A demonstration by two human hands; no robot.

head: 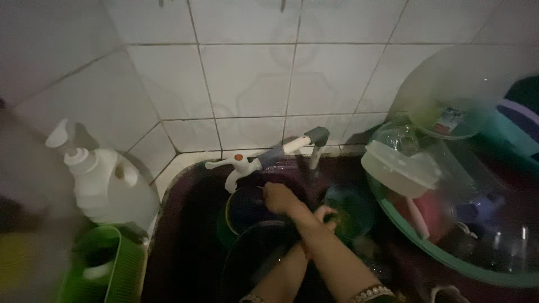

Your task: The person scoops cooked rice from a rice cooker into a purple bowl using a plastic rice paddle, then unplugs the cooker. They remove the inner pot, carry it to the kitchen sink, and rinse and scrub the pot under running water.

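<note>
1. Two bare hands worked in a dark sink under a white tiled wall; the picture was dim, so small detail was hard to read.
2. At far left a green plastic basket stood on the counter edge, and just behind it stood a white pump bottle with a handle.
3. A white tap with a grey spout reached from the wall over the middle of the sink.
4. Below the tap lay a dark bowl with a yellowish rim, and in front of it lay a large dark plate or pan; which of the two it was could not be told.
5. The forearms crossed over that dark dish. The right hand, on the arm with a beaded bracelet, reached up-left and rested fingers-down at the dark bowl, loosely curled; whether it clamped anything could not be told.
6. The left hand lay just right of it, fingers folded together at the edge of a small teal bowl, seemingly touching it; a firm hold could not be made out.
7. At right a big green basin held a clear lidded container, a pink item and other dishes, with a clear bowl tilted above it.
</note>
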